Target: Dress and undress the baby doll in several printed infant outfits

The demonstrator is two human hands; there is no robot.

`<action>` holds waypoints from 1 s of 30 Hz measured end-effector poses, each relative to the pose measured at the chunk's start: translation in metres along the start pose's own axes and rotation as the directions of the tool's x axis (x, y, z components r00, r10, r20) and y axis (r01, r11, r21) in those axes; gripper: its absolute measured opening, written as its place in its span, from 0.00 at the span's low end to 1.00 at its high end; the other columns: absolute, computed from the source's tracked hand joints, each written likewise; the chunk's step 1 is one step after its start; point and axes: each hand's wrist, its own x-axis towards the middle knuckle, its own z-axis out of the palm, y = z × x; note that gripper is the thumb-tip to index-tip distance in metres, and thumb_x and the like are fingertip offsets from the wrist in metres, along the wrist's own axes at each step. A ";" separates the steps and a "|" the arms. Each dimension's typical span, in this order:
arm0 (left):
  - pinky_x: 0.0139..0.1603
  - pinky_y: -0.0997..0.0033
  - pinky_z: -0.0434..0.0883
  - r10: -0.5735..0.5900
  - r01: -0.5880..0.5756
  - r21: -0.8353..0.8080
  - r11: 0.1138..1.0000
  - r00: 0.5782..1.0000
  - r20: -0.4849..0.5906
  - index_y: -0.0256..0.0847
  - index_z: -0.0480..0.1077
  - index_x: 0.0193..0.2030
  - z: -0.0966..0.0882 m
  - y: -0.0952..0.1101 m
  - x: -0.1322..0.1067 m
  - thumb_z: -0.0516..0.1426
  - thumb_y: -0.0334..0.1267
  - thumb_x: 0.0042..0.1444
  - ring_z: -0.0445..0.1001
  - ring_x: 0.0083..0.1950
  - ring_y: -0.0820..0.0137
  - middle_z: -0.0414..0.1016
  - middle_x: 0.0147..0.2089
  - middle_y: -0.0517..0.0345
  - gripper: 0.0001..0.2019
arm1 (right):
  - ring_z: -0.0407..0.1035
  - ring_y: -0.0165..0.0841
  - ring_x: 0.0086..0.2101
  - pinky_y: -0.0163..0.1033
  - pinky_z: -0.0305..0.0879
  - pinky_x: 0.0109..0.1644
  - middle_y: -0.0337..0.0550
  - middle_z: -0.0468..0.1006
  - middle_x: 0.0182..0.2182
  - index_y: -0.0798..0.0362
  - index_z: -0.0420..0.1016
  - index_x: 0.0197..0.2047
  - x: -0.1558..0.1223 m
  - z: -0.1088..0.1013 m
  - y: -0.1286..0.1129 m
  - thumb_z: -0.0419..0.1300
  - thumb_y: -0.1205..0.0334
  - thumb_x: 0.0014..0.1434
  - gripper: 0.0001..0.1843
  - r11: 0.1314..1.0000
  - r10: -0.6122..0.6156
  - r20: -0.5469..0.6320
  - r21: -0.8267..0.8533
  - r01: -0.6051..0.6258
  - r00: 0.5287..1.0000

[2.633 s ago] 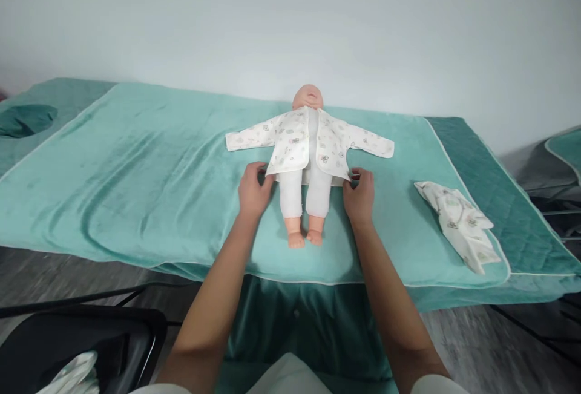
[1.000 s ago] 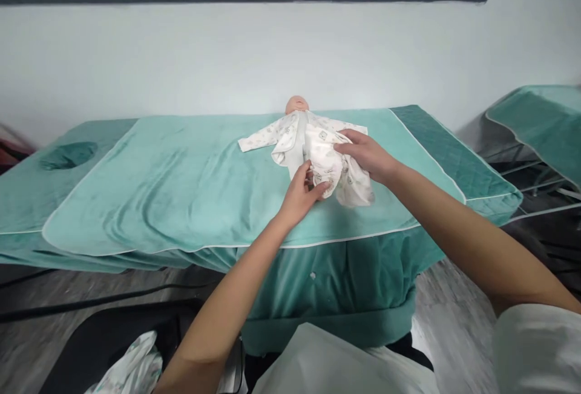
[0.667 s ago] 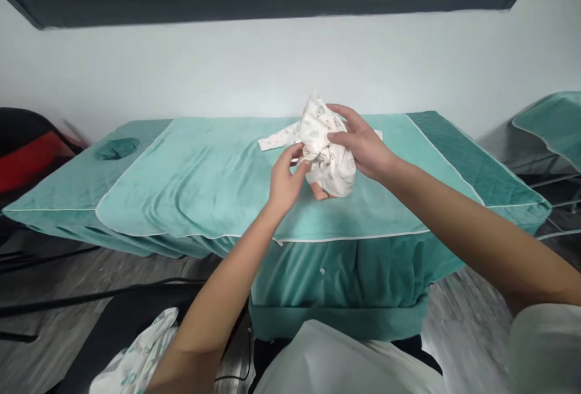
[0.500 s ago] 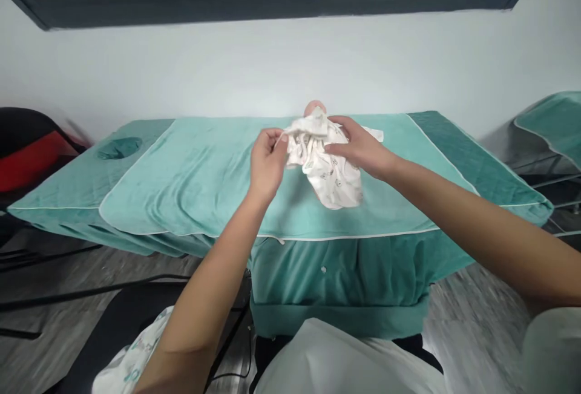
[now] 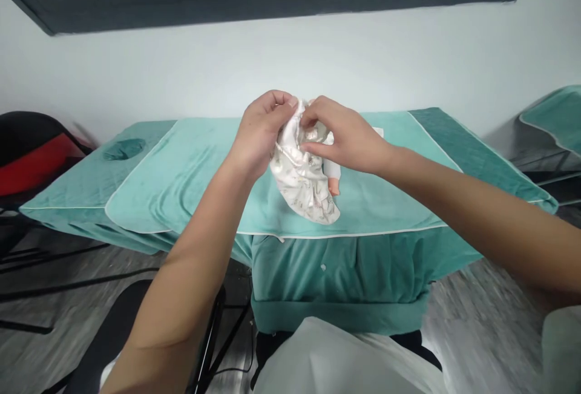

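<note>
A small white baby garment (image 5: pixel 302 179) with a fine print hangs bunched above the table, its lower part drooping toward me. My left hand (image 5: pixel 265 124) pinches its upper left edge between thumb and fingers. On the other side my right hand (image 5: pixel 342 134) curls thumb and fingers about the gathered opening, their tips somewhat apart with cloth between. Behind the garment lies a baby doll (image 5: pixel 333 186) in white clothing; only a small limb and a sleeve show, and the cloth and my hands hide the rest.
The massage table (image 5: pixel 190 164) has a teal cover and a face hole (image 5: pixel 123 149) at its left end. A wall and window frame (image 5: pixel 158 9) stand behind. A red and black chair (image 5: pixel 39 158) is at left, a black seat (image 5: pixel 113 327) lower left.
Both hands have lifted and turned the garment, bringing it a little left and closer to me. The doll's limb now shows beside it, while its head is hidden.
</note>
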 end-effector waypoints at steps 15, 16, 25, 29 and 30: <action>0.49 0.70 0.72 0.007 -0.035 0.143 0.989 0.981 0.194 0.40 0.74 0.40 0.003 -0.017 -0.006 0.71 0.40 0.51 0.76 0.46 0.65 0.75 0.39 0.60 0.13 | 0.69 0.34 0.36 0.38 0.59 0.43 0.37 0.74 0.30 0.52 0.76 0.33 -0.003 0.002 0.029 0.60 0.58 0.62 0.08 0.959 0.198 0.125 0.179 -0.218 0.972; 0.49 0.69 0.72 -0.030 -0.006 0.134 0.991 0.963 0.268 0.40 0.75 0.40 0.005 -0.021 -0.009 0.72 0.42 0.49 0.76 0.47 0.63 0.77 0.39 0.59 0.16 | 0.69 0.35 0.38 0.39 0.61 0.45 0.38 0.75 0.31 0.52 0.76 0.33 -0.001 0.002 0.032 0.61 0.58 0.62 0.09 0.930 0.261 0.073 0.248 -0.271 0.963; 0.43 0.68 0.76 -0.175 0.193 -0.267 0.944 0.980 0.092 0.39 0.76 0.44 0.014 -0.075 -0.001 0.67 0.43 0.52 0.81 0.39 0.65 0.80 0.37 0.59 0.15 | 0.77 0.40 0.40 0.43 0.72 0.45 0.45 0.84 0.39 0.52 0.83 0.42 -0.018 0.018 0.048 0.73 0.40 0.52 0.25 0.566 0.316 0.466 0.606 -0.558 0.826; 0.48 0.62 0.78 -0.222 0.281 -0.328 0.902 0.953 0.208 0.39 0.76 0.49 0.017 -0.083 -0.006 0.69 0.48 0.52 0.83 0.43 0.61 0.83 0.42 0.53 0.22 | 0.79 0.43 0.41 0.46 0.75 0.46 0.47 0.85 0.37 0.53 0.83 0.38 -0.021 0.033 0.049 0.72 0.34 0.50 0.28 0.472 0.424 0.382 0.681 -0.560 0.821; 0.49 0.60 0.78 -0.240 0.317 -0.309 0.897 0.934 0.264 0.39 0.76 0.50 0.016 -0.082 -0.009 0.71 0.48 0.50 0.83 0.45 0.59 0.84 0.43 0.51 0.24 | 0.79 0.44 0.43 0.47 0.76 0.47 0.47 0.85 0.37 0.52 0.82 0.39 -0.020 0.036 0.050 0.70 0.32 0.51 0.30 0.445 0.461 0.327 0.719 -0.534 0.825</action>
